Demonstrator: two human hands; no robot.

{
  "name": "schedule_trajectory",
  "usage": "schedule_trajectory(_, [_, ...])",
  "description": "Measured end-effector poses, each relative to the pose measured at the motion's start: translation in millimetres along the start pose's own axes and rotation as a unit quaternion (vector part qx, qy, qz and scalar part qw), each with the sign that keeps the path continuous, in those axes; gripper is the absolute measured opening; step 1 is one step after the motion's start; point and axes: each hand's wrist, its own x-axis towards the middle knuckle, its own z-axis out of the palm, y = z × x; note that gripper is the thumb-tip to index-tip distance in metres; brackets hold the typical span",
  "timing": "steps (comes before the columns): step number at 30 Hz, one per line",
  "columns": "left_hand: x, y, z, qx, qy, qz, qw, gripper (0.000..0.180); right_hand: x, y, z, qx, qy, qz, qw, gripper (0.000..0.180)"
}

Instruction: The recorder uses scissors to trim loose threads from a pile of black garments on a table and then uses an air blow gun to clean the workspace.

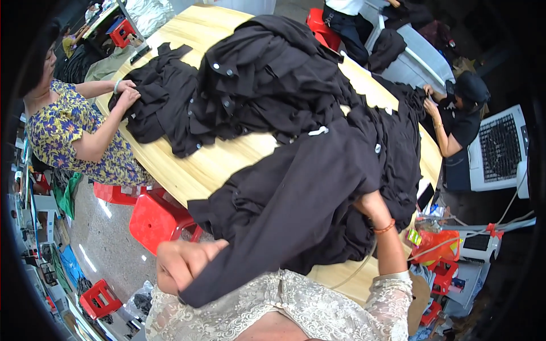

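A black garment (296, 187) lies stretched toward me over the near side of the table, with a small white tag at its far end. One long, sleeve-like part of it runs down to my left hand (190, 264), whose fingers are closed on its end, close to my body. My right hand (372, 206) reaches under the fabric at the garment's right side; the cloth hides its fingers. Beyond it rises a big heap of black garments (273, 74), some with light round buttons. More dark cloth (398, 142) lies along the right side of the table.
The pale wooden table (170, 170) carries the heap. A person in a flowered dress (85, 131) handles black cloth at the left; another in a dark cap (463, 108) holds cloth at the right. A red stool (156, 221) stands by the left edge. Cables hang at the right.
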Motion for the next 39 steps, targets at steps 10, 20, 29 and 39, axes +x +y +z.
schedule_trajectory(10, [79.2, 48.0, -167.3, 0.203, 0.302, 0.088, 0.927, 0.024, 230.3, -295.9, -29.1, -0.654, 0.131, -0.144, 0.731, 0.048])
schedule_trajectory(20, [-50.4, -1.4, -196.0, 0.466, 0.358, -0.276, 0.760, 0.025, 151.8, -185.3, 47.1, -0.407, 0.039, 0.029, 0.912, 0.041])
schedule_trajectory(29, [-127.4, -120.4, -60.1, 0.325, 0.372, -0.435, 0.753, 0.026, -43.6, -54.6, 54.2, -0.260, 0.079, 0.128, 0.954, 0.027])
schedule_trajectory(39, [-136.0, -202.7, -68.3, 0.793, 0.128, -0.303, 0.512, 0.022, -127.1, -26.0, 78.9, -0.278, 0.056, 0.055, 0.957, 0.028])
